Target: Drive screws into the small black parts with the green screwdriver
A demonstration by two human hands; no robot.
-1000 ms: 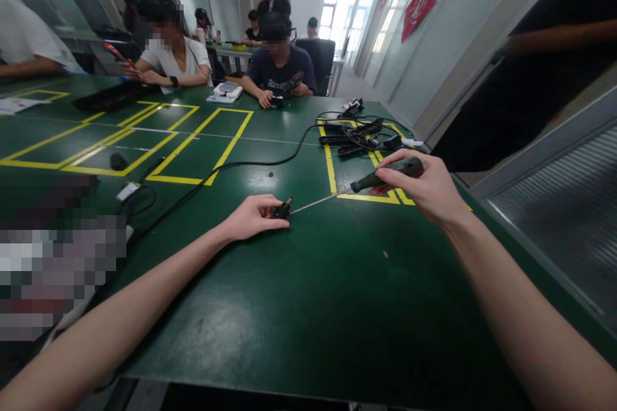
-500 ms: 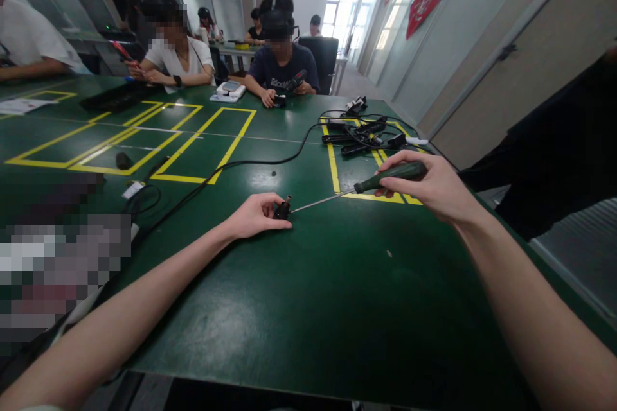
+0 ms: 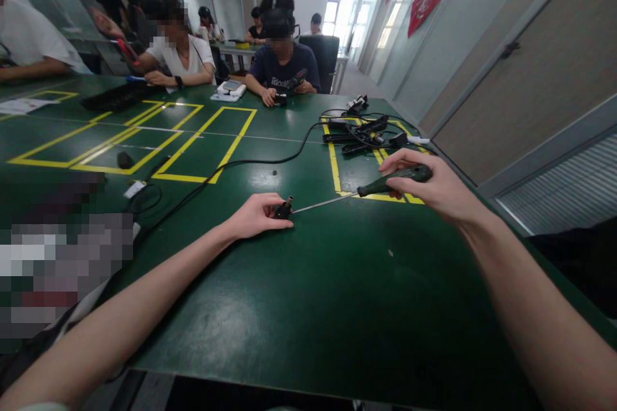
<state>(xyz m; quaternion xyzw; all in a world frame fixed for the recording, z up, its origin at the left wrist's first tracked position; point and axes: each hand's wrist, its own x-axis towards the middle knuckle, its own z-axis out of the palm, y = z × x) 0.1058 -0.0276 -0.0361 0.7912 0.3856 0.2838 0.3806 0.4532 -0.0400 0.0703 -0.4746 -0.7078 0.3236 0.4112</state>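
Counter: green, glossy
Left grip: pinching a small black part
Right grip: pinching a screwdriver, tip at the part
Screwdriver: best aligned squarely, pressed steadily

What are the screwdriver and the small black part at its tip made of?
Screwdriver handle: probably dark-green plastic, smooth with soft highlights. Its shaft: likely steel, silvery and shiny. Small black part: maybe plastic, dark and dull, but partly hidden.

1 dark-clothed person at right, now mostly out of view
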